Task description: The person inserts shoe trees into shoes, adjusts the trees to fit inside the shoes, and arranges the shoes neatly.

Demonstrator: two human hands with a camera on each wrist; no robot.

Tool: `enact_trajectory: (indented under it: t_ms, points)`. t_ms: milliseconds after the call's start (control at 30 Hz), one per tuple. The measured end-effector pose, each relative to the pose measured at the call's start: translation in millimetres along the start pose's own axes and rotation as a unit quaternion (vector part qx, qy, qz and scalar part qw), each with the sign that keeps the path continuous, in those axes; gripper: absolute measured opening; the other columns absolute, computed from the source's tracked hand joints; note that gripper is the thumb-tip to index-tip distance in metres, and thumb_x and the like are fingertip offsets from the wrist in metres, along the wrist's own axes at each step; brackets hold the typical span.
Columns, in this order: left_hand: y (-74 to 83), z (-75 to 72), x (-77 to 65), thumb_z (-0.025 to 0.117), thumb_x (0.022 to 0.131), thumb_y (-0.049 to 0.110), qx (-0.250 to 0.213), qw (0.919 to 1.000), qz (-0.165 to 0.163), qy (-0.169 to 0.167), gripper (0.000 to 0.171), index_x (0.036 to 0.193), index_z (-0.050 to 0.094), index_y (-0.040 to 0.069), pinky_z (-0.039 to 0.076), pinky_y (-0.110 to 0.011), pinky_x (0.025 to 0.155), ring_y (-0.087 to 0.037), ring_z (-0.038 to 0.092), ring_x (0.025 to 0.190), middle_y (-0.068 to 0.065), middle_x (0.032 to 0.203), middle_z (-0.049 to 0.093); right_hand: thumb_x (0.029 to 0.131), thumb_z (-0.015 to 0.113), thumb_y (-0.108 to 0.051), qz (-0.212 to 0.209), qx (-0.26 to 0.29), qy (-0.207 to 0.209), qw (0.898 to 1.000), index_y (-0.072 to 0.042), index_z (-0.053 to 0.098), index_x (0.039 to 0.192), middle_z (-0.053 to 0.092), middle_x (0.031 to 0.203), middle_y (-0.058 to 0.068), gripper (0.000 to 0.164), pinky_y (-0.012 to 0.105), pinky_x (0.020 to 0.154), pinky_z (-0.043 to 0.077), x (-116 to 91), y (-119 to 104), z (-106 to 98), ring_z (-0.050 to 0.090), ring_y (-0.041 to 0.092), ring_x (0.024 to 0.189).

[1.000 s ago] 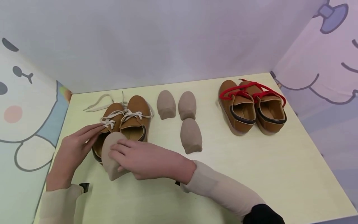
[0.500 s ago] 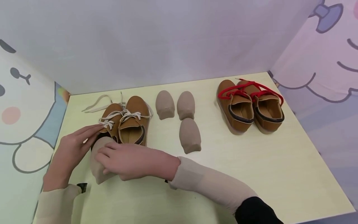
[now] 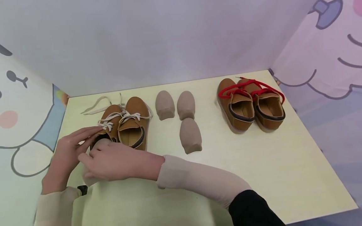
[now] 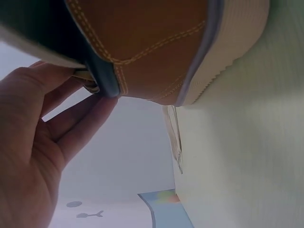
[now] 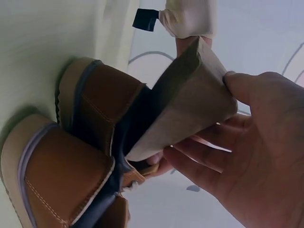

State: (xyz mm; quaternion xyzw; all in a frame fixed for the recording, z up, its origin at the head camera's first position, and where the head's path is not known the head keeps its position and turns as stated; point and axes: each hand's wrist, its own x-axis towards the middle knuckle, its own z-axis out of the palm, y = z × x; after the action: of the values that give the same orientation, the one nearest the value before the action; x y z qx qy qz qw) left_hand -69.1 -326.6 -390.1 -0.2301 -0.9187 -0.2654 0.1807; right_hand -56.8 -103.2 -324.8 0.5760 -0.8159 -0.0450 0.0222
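With my right hand [image 3: 113,161] I grip a beige shoe filler [image 5: 190,107], thumb on one side and fingers on the other. Its narrow rounded end enters the opening of the left brown shoe [image 3: 113,111] with white laces, while its wide end stays outside. My left hand [image 3: 65,153] pinches that shoe's upper near the tongue and laces, as the left wrist view shows. Its mate, another brown shoe [image 3: 137,106], stands right beside it with its opening unfilled. In the head view my right hand covers most of the filler and the shoe's heel.
Several more beige items lie mid-table: one filler [image 3: 165,105] at left, another [image 3: 186,105] beside it and a third filler [image 3: 190,135] nearer. Brown shoes [image 3: 240,106] with red laces stand at right on the pale table [image 3: 254,175]. A loose white lace [image 3: 97,106] trails behind the left pair.
My right hand has moved left with the filler, turning it and bringing its rounded end into the left shoe's opening. My left hand stays at the shoe's upper. The view shifts slightly.
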Motion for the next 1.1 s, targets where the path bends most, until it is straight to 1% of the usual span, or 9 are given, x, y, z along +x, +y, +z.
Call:
enact_trajectory:
  t_ms: [133, 233, 300, 433, 533, 733, 967, 1033, 1100]
  points:
    - [-4.3, 1.3, -1.4, 0.074, 0.082, -0.018, -0.054, 0.9985, -0.007, 0.009, 0.050, 0.124, 0.078, 0.010, 0.041, -0.002, 0.090, 0.014, 0.060, 0.122, -0.013, 0.122, 0.077, 0.112, 0.029, -0.052, 0.037, 0.067, -0.004, 0.997, -0.028, 0.054, 0.131, 0.063, 0.099, -0.017, 0.039, 0.023, 0.086, 0.048, 11.7, 1.5, 2.7, 0.062, 0.010, 0.096]
    - [-6.2, 2.5, -4.1, 0.072, 0.086, -0.017, -0.098, 0.9950, -0.018, 0.008, 0.043, 0.123, 0.077, 0.005, 0.044, -0.005, 0.096, 0.006, 0.064, 0.124, -0.015, 0.123, 0.076, 0.111, 0.030, -0.053, 0.065, 0.129, -0.011, 0.989, -0.032, 0.054, 0.129, 0.062, 0.093, -0.018, 0.036, 0.022, 0.079, 0.050, 20.2, 3.4, 5.6, 0.061, 0.007, 0.093]
    - [-6.4, 2.1, -6.0, 0.069, 0.090, -0.014, -0.124, 0.9913, -0.044, 0.001, 0.039, 0.124, 0.076, 0.004, 0.045, -0.006, 0.097, 0.002, 0.065, 0.125, -0.015, 0.126, 0.075, 0.111, 0.031, -0.056, 0.084, 0.175, -0.026, 0.981, -0.034, 0.053, 0.130, 0.064, 0.100, -0.020, 0.037, 0.021, 0.081, 0.051, 25.0, 5.8, 7.3, 0.061, 0.005, 0.103]
    - [-7.3, 1.9, -9.2, 0.066, 0.095, -0.011, -0.165, 0.9826, -0.086, -0.003, 0.035, 0.127, 0.073, -0.001, 0.047, -0.009, 0.098, -0.001, 0.065, 0.125, -0.014, 0.130, 0.074, 0.110, 0.031, -0.059, 0.101, 0.217, -0.028, 0.970, -0.034, 0.051, 0.130, 0.066, 0.111, -0.020, 0.037, 0.022, 0.079, 0.053, 31.4, 12.0, 11.2, 0.059, 0.003, 0.114]
    - [-7.8, 2.3, -9.8, 0.066, 0.096, -0.010, -0.180, 0.9782, -0.104, 0.001, 0.033, 0.127, 0.072, -0.004, 0.048, -0.010, 0.098, -0.001, 0.066, 0.124, -0.013, 0.131, 0.074, 0.110, 0.032, -0.059, 0.105, 0.215, -0.018, 0.971, -0.034, 0.050, 0.132, 0.067, 0.116, -0.020, 0.038, 0.023, 0.078, 0.053, 33.3, 16.1, 13.8, 0.061, 0.003, 0.113]
    - [-4.7, 0.8, -9.2, 0.068, 0.097, -0.003, -0.167, 0.9724, -0.163, 0.007, 0.030, 0.126, 0.074, 0.002, 0.048, -0.009, 0.094, 0.004, 0.067, 0.119, -0.001, 0.128, 0.076, 0.111, 0.031, -0.055, 0.116, 0.227, -0.019, 0.967, -0.036, 0.049, 0.136, 0.064, 0.132, -0.022, 0.035, 0.021, 0.084, 0.052, 35.2, 19.0, 19.5, 0.058, 0.002, 0.118]
    - [-9.3, 6.6, -12.4, 0.069, 0.092, -0.014, -0.169, 0.9748, -0.138, 0.046, 0.031, 0.120, 0.076, -0.004, 0.050, -0.008, 0.090, 0.004, 0.071, 0.111, 0.009, 0.123, 0.077, 0.111, 0.030, -0.055, 0.131, 0.197, 0.017, 0.971, -0.033, 0.053, 0.126, 0.064, 0.106, -0.020, 0.035, 0.019, 0.075, 0.050, 32.8, 19.0, 28.2, 0.058, 0.003, 0.109]
    - [-8.5, 7.1, -12.9, 0.069, 0.092, -0.014, -0.163, 0.9749, -0.145, 0.047, 0.032, 0.121, 0.076, -0.003, 0.050, -0.007, 0.087, 0.005, 0.070, 0.107, 0.015, 0.123, 0.076, 0.111, 0.030, -0.055, 0.130, 0.183, 0.031, 0.974, -0.033, 0.054, 0.130, 0.065, 0.112, -0.018, 0.037, 0.019, 0.078, 0.051, 30.0, 19.4, 30.8, 0.059, 0.004, 0.112]
    - [-6.4, 6.0, -14.1, 0.069, 0.093, -0.011, -0.147, 0.9752, -0.160, 0.041, 0.033, 0.124, 0.076, 0.001, 0.049, -0.005, 0.086, 0.008, 0.068, 0.106, 0.020, 0.123, 0.074, 0.111, 0.030, -0.055, 0.130, 0.168, 0.038, 0.976, -0.033, 0.053, 0.138, 0.064, 0.128, -0.015, 0.041, 0.019, 0.090, 0.052, 26.5, 20.8, 33.1, 0.057, 0.007, 0.122]
